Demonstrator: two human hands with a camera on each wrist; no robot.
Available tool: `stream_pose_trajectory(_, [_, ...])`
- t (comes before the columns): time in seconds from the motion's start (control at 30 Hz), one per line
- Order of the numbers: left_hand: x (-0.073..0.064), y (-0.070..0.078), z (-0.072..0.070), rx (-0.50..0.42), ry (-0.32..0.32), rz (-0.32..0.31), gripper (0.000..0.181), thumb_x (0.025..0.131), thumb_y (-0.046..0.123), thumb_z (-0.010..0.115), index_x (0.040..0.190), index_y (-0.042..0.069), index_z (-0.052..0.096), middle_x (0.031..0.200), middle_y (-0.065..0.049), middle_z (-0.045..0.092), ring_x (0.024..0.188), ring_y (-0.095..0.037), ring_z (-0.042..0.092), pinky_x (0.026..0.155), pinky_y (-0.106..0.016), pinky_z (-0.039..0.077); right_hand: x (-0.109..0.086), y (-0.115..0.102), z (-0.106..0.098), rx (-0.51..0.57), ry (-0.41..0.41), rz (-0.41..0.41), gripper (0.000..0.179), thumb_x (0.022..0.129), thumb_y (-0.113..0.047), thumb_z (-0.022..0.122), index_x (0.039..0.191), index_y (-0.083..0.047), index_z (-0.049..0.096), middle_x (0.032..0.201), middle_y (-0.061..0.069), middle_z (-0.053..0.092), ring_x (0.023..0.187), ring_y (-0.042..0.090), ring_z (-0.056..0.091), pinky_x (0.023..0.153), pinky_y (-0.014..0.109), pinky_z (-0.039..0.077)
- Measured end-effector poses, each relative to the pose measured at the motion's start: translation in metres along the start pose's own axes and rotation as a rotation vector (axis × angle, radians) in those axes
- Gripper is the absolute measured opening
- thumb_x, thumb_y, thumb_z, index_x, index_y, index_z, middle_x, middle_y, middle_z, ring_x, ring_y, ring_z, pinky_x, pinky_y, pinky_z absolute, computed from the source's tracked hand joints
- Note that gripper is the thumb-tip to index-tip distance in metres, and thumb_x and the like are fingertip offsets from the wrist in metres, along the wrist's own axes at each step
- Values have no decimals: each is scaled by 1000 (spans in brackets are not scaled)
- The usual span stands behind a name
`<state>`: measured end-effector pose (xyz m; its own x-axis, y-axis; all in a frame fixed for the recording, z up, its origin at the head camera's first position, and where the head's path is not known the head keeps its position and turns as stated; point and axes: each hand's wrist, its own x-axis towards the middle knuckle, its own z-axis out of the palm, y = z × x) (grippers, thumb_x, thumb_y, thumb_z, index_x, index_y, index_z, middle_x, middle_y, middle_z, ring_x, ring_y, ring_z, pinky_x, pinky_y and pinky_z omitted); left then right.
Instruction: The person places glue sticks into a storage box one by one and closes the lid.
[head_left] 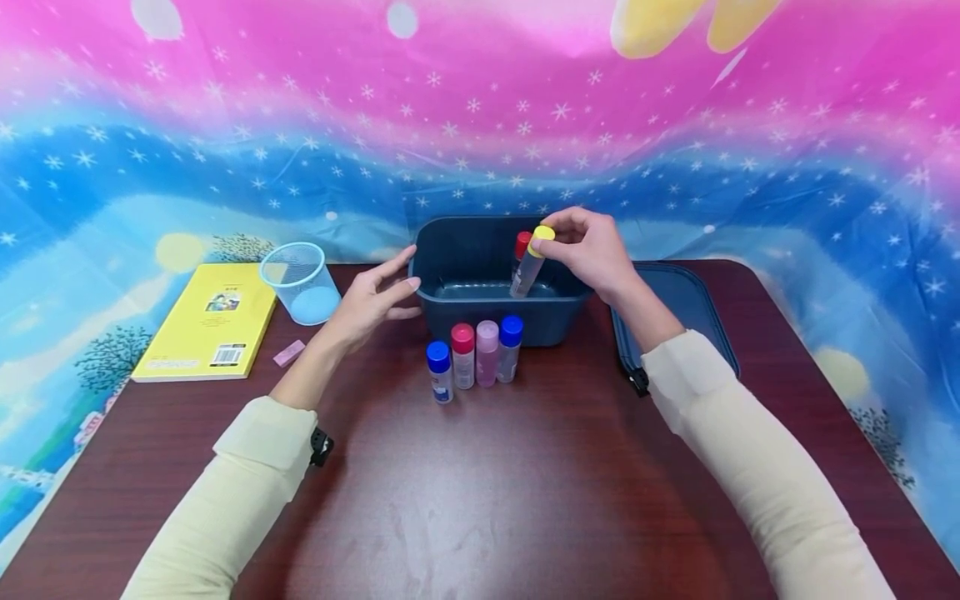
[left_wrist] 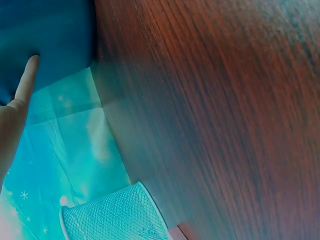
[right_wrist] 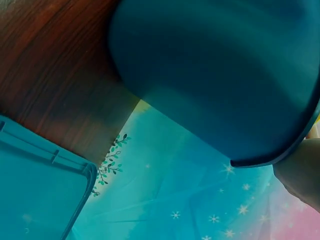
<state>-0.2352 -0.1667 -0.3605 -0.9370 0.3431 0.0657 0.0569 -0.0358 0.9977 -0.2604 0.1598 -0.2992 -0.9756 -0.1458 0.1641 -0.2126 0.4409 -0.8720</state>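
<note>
My right hand (head_left: 592,250) pinches a small clear bottle by its yellow cap (head_left: 543,238), tilted over the front rim of the dark blue bin (head_left: 495,321). Beside it in the bin, a red-capped bottle (head_left: 522,243) shows. My left hand (head_left: 367,300) touches the bin's left end with fairly straight fingers; one finger (left_wrist: 28,80) lies against the bin wall in the left wrist view. In front of the bin stand a front blue-capped bottle (head_left: 441,385), a red-capped one (head_left: 463,367), a pink one (head_left: 487,358) and another blue-capped one (head_left: 508,362).
To the left are a yellow book (head_left: 202,325), a light blue mesh cup (head_left: 311,292) and a small pink block (head_left: 289,353). A dark blue lid (head_left: 675,292) lies right of the bin, partly behind my right forearm. A patterned cloth (head_left: 337,125) hangs behind the brown table (head_left: 480,500).
</note>
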Motion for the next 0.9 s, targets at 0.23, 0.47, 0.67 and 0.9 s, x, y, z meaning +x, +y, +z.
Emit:
stream_pose_trajectory(0.23, [1, 2, 0, -26, 1, -4, 63, 105, 9, 54, 161, 6, 25, 165, -16, 24, 143, -44, 35, 98, -59, 47, 7, -3, 0, -60, -43, 38, 33, 95, -19, 74, 122, -2, 66, 120, 14, 64, 105, 26, 61, 92, 41, 53])
stream_pose_trajectory(0.47, [1, 4, 2, -43, -1, -1, 62, 105, 8, 53, 160, 5, 25, 165, -17, 25, 143, -45, 35, 98, -60, 47, 12, -5, 2, -80, -126, 88, 31, 95, -16, 73, 122, -2, 66, 120, 14, 63, 106, 27, 59, 92, 42, 53])
stream_pose_trajectory(0.67, [1, 5, 2, -31, -7, -6, 63, 105, 8, 52, 161, 5, 24, 164, -18, 24, 143, -45, 34, 99, -61, 45, 15, -5, 4, -120, -190, 126, 32, 95, -17, 74, 123, -2, 66, 118, 15, 62, 106, 29, 58, 94, 46, 52])
stream_pose_trajectory(0.9, [-1, 4, 2, -22, -7, -8, 63, 105, 10, 53, 161, 8, 25, 163, -19, 26, 142, -44, 38, 98, -60, 47, 16, -6, 8, -180, -224, 135, 29, 94, -12, 74, 119, 0, 67, 117, 17, 62, 109, 32, 57, 95, 47, 52])
